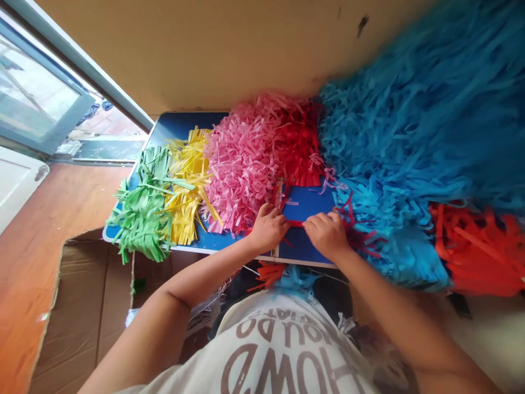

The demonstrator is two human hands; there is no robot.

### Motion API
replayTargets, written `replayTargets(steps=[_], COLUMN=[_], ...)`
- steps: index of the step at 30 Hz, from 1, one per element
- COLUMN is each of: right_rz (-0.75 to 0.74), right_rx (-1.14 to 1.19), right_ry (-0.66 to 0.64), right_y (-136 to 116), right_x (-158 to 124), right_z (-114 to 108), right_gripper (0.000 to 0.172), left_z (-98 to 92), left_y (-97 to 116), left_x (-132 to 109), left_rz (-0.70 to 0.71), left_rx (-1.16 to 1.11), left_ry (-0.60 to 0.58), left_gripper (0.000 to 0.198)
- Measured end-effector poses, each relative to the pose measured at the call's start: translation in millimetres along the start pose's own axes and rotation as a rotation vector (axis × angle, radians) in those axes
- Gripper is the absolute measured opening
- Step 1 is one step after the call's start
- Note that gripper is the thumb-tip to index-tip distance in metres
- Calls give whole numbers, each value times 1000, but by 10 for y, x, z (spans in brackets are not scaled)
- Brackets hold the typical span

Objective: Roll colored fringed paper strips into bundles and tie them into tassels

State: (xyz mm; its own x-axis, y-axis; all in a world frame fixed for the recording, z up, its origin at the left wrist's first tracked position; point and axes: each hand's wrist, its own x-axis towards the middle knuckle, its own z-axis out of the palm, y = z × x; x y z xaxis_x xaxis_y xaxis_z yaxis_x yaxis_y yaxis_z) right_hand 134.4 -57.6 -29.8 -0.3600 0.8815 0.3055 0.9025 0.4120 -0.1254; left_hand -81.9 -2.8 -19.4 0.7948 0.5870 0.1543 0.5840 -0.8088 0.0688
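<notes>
Pressing down on a blue board [301,202], the person's left hand [267,229] and right hand [326,235] sit close together near its near edge, seen from the head camera. Neither hand is spread: the fingers of each lie pressed together and bent, their tips bearing on a narrow red paper strip [295,222] that runs across the board between the hands. The strip lies flat on the blue surface, its ends under the fingertips.

Fringed paper strips fill the board beyond the hands in bands: green fringe [141,210], yellow fringe [186,186], pink fringe [241,164] and red fringe [295,142]. A heavy mass of blue fringe [410,137] lies just right of the hands, with orange-red fringe [478,251] beside it. A flattened cardboard sheet [86,306] lies below the board on an orange wooden floor [41,246].

Upside down across the person's cream T-shirt [266,350], large brown letters appear to read "HOME", with "YOU DO" in smaller letters above; the rest is too cut off to read.
</notes>
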Motion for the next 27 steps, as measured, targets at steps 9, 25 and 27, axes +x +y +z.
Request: replayTargets(steps=[9,25,27], right_rz=[162,232,246], right_rx=[316,312,303], right_ry=[101,72,56], right_y=[434,475,481], right_x=[-241,-172,-161], right_z=[109,77,82], right_gripper=[22,20,20], left_z=[54,61,51], left_y=[-164,-162,-149], left_x=[-185,-25,-5], left_rz=[-171,-321,-329], left_rx=[-247,-313,-299], left_ry=[20,-55,-71], left_gripper=[23,25,23])
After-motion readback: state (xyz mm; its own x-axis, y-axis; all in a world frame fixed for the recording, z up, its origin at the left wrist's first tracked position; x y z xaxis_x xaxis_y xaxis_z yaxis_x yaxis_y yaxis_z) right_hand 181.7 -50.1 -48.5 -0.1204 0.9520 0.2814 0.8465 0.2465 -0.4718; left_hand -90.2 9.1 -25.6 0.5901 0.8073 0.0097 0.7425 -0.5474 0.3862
